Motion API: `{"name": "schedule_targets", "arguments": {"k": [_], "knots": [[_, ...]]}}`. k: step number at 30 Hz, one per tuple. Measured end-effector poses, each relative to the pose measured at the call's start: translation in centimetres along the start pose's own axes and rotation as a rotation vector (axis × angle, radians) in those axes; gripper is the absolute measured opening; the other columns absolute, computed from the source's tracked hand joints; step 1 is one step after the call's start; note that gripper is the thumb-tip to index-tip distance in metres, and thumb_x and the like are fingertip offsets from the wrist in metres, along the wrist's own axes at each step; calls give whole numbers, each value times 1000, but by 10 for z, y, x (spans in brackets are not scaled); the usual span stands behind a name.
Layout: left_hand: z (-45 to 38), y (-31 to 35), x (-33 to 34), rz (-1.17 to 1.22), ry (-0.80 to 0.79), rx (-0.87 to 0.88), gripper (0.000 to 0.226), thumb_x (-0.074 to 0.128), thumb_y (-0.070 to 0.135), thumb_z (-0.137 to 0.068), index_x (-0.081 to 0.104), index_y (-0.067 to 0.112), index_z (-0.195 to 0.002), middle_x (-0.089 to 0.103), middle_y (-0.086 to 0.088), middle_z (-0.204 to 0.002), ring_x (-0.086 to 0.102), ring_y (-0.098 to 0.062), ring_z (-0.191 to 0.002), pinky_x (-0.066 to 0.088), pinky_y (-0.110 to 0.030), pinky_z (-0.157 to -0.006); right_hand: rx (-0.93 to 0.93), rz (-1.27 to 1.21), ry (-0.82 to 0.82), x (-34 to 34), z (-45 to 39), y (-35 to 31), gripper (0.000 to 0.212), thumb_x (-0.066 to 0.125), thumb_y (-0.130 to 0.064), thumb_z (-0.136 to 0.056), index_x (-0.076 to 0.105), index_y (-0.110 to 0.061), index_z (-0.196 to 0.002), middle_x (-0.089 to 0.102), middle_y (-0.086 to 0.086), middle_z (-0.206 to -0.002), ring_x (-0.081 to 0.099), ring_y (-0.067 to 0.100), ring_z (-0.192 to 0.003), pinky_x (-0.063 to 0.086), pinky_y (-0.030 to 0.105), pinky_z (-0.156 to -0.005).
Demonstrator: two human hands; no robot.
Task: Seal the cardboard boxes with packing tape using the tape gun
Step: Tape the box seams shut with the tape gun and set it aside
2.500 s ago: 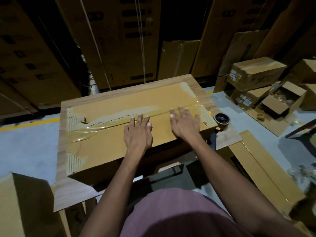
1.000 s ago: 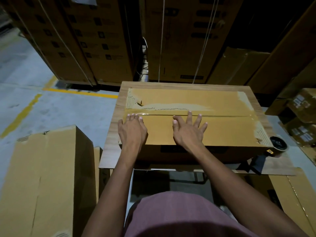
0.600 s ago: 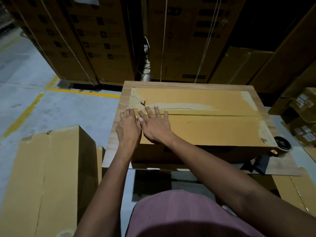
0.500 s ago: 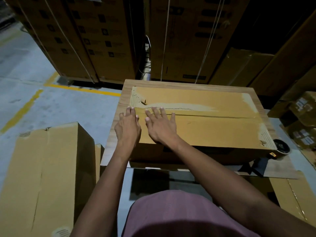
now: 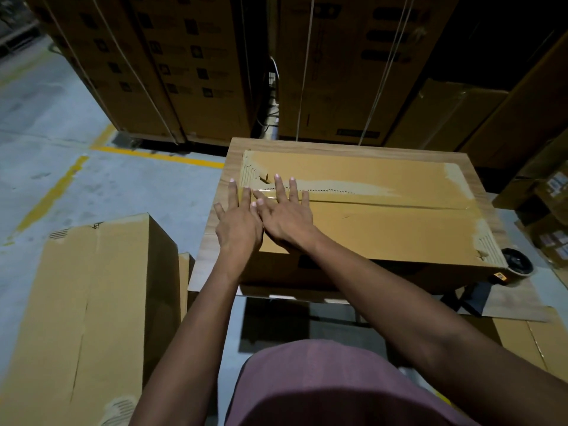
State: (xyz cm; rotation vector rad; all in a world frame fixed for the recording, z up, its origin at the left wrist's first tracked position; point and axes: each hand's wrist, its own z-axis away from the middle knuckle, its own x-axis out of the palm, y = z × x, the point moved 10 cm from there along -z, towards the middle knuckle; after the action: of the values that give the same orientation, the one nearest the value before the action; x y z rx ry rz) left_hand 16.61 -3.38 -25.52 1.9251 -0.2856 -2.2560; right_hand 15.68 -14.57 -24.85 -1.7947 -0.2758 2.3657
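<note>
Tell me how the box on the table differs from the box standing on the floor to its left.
The table box lies flat and wide; the floor box stands tall on end. Both hands, left and right, press flat on the table box; nothing touches the floor box. The table box's top seam carries glossy tape; none shows plainly on the floor box. Both are plain brown cardboard.

both hands flat, fingers spread – left hand beside right hand, touching, arms outstretched

Matt cardboard box (glossy clear tape along its seam) on wood-grain table.
</note>
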Motion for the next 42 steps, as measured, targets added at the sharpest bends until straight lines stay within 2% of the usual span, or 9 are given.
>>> {"name": "schedule_targets", "arguments": {"k": [3,6,11,25,29,32,34,38,42], "knots": [[8,-4,-10,119,81,-68,52,23,39,-111,14,33,-162,33,-22,-159,46,-41,-136,48,-53,-100,91,21,50,1,16,24,55,-3,-60,-106,3,-53,-160,-22,0,-170,-23,35,-156,-13,65,-122],[9,-4,-21,128,153,-32,50,25,38,-111,22,32,-161,63,-22,-127,62,-37,-111,52,-48,-88,162,-9,41,3,28,37,56,-2,-60,-105,2,-52,-161,-25,3,-170,-26,38,-154,-17,66,-120],[7,-2,-22,125,104,-13,52,32,35,-111,20,31,-162,66,-23,-120,63,-38,-108,51,-46,-87,96,-32,11,1,12,-3,64,3,-60,-106,5,-34,-165,-31,2,-167,-33,39,-151,-21,66,-117],[15,-12,-25,223,160,-102,48,25,41,-111,22,42,-159,63,-19,-127,62,-34,-109,50,-45,-83,73,20,-6,7,33,19,56,-3,-63,-104,4,-54,-160,-28,3,-168,-35,37,-150,-20,65,-119],[14,-10,-17,73,89,-139,55,17,57,-106,10,46,-159,53,-23,-140,56,-40,-121,45,-52,-91,76,-68,-75,1,41,19,60,-1,-63,-105,13,-50,-161,-27,2,-169,-34,37,-151,-20,64,-118],[12,-9,-14,-35,28,-188,60,15,64,-103,4,46,-159,6,-21,-168,14,-48,-151,23,-68,-113,62,-140,-82,-2,68,31,60,6,-61,-106,25,-45,-160,-15,4,-172,-21,37,-156,-12,62,-122],[11,0,-18,-131,53,-171,65,17,64,-103,4,38,-161,-14,-16,-168,-11,-44,-153,5,-68,-118,38,-200,-23,-10,91,47,55,17,-56,-109,36,-38,-158,7,8,-174,-4,34,-159,-2,57,-125],[17,44,-8,-146,9,-100,87,17,68,-100,4,7,-161,-21,-15,-166,-20,-36,-153,-12,-61,-119,120,-262,132,-31,124,100,50,40,-44,-110,46,-22,-154,32,4,-167,15,28,-158,9,50,-125],[28,107,21,-81,-124,13,101,14,70,-99,-9,-10,-155,-25,-19,-164,-22,-35,-153,-7,-59,-123,368,-238,255,-43,148,182,53,44,-45,-107,45,-18,-154,35,8,-165,20,38,-154,15,58,-121]]}}
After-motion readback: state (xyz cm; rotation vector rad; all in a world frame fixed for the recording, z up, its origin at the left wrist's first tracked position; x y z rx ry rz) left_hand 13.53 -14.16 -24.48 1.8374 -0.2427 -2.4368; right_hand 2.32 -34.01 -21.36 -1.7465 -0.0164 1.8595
